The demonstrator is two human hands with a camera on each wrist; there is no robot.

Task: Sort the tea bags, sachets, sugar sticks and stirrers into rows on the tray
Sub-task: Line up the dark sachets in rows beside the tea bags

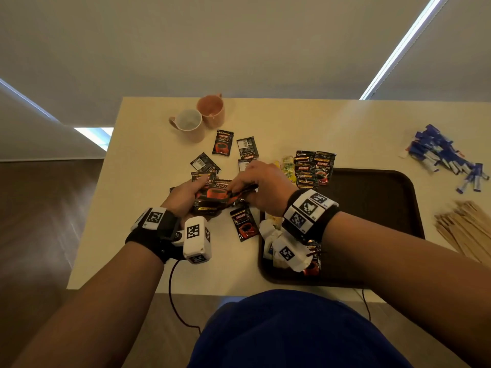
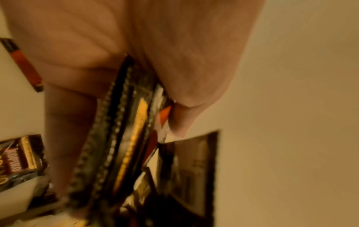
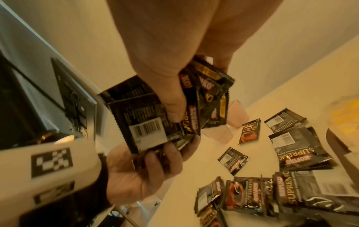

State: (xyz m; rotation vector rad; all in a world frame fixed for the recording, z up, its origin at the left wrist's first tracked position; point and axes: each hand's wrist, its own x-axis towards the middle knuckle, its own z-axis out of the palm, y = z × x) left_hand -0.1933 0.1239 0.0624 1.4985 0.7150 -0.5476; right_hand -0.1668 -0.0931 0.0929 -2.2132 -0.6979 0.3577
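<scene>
Left hand (image 1: 183, 193) cupped under a stack of black sachets (image 1: 212, 196), thumb on top, gripping it above the counter (image 1: 148, 144); seen in the left wrist view as sachet edges clamped between thumb and fingers (image 2: 64, 130). Right hand (image 1: 261, 188) pinching sachets at the right end of the same stack, thumb pressed on their fronts in the right wrist view. Loose sachets (image 1: 222, 142) scattered on the counter beyond the hands, one more (image 1: 244, 224) just below them, beside the tray (image 1: 377, 197). Another sachet pile (image 1: 314, 168) overlapping the tray's far left rim, with yellow tea bags (image 1: 287, 166) just left of it. More packets at the tray's near left corner, partly hidden by the right wrist. Blue sugar sticks (image 1: 443, 158) heaped on the counter beyond the tray's right corner. Wooden stirrers (image 1: 465, 229) piled right of the tray. Two mugs (image 1: 199, 118) touching near the far edge.
</scene>
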